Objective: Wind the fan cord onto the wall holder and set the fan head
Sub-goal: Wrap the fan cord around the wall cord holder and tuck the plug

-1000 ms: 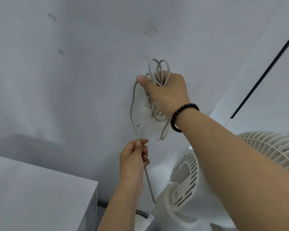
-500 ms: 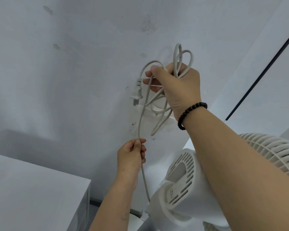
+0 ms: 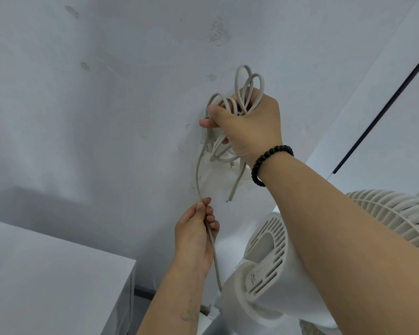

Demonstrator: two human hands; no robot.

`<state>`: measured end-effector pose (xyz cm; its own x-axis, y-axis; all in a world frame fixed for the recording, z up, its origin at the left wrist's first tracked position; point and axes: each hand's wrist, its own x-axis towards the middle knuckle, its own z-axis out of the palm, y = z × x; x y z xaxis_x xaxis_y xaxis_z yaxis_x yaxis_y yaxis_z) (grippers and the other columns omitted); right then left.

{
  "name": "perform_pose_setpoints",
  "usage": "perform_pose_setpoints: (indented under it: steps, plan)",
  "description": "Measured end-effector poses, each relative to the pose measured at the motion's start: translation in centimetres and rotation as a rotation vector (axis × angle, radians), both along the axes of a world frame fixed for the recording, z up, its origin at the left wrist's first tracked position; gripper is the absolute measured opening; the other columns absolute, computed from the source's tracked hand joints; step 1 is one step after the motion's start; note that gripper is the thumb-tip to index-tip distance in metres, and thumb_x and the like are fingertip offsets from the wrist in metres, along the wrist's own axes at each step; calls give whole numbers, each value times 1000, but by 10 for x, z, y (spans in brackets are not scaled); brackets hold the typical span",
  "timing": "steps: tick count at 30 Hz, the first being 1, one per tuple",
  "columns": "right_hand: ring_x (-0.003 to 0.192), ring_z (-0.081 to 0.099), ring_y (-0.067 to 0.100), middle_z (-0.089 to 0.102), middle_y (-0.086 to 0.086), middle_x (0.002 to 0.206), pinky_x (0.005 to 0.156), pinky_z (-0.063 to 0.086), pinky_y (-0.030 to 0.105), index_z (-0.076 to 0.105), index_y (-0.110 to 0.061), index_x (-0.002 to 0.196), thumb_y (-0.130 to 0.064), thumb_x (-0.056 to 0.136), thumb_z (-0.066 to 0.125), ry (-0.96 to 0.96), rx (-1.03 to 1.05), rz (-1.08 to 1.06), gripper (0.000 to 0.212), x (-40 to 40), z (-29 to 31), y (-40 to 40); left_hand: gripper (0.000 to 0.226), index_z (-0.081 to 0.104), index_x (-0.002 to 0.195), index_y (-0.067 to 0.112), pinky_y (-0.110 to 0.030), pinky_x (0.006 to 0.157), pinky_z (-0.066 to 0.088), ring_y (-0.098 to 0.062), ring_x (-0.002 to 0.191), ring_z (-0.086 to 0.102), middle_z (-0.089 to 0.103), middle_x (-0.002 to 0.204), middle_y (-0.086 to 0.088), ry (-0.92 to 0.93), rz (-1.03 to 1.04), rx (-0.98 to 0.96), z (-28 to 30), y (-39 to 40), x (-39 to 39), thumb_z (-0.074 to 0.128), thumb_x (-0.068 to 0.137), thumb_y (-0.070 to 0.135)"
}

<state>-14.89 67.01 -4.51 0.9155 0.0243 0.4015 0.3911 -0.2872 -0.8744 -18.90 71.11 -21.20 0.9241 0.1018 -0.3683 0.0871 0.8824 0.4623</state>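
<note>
Grey fan cord [image 3: 198, 170] coils gripped in right hand [image 3: 249, 126] against wall holder [image 3: 224, 157], left hand [image 3: 196, 235] pinching lower cord run, white fan head [image 3: 271, 267] below.

Your right hand [image 3: 249, 126] grips looped grey rubber fan cord [image 3: 242, 93] against the white wall holder [image 3: 224, 157]; at seven o'clock below, your left hand [image 3: 196, 235] pinches the cord's straight run beside the white plastic fan head [image 3: 271, 274].

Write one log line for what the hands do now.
right hand: grips cord loops | left hand: pinches cord | fan: untouched
</note>
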Motion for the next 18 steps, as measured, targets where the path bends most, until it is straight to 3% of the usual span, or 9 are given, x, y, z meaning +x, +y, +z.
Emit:
perform_pose_setpoints:
  steps: [3, 6, 10, 15, 18]
  plan:
    - [67, 74, 11, 68, 7, 71, 61, 59, 27, 59, -5, 77, -4, 83, 66, -44, -32, -8, 10, 4, -4, 3, 22, 67, 99, 3, -17, 49, 47, -8, 51, 48, 56, 62, -2, -16, -25, 38, 0, 0, 0, 46, 101, 10]
    - [76, 73, 18, 71, 10, 79, 75, 59, 41, 61, -7, 74, -13, 77, 73, -120, -66, -42, 13, 6, -7, 5, 23, 68, 99, 4, -19, 53, 48, -9, 54, 49, 57, 64, -1, -33, -36, 121, -1, 0, 1, 46, 102, 11]
    - [71, 68, 16, 69, 0, 74, 70, 59, 34, 66, -4, 85, -24, 78, 75, -164, -177, -114, 23, 5, -7, 5, 24, 71, 99, 9, -21, 59, 50, -8, 58, 54, 61, 67, 0, -46, -34, 338, -2, -4, 1, 47, 101, 12]
    - [64, 70, 5, 71, 10, 80, 60, 56, 18, 61, 4, 89, -17, 83, 70, -194, -145, -224, 23, 0, -2, -2, 22, 73, 96, 16, -18, 56, 50, -4, 54, 56, 68, 70, -2, -98, -72, 615, -3, -8, -1, 52, 99, 14]
    - [59, 71, 12, 70, 10, 73, 60, 60, 30, 59, 0, 84, -20, 83, 68, -188, -127, -350, 22, -1, 2, -18, 20, 73, 99, 16, -17, 56, 50, -4, 54, 58, 69, 70, -3, -116, -114, 641, -3, -14, -3, 53, 99, 16]
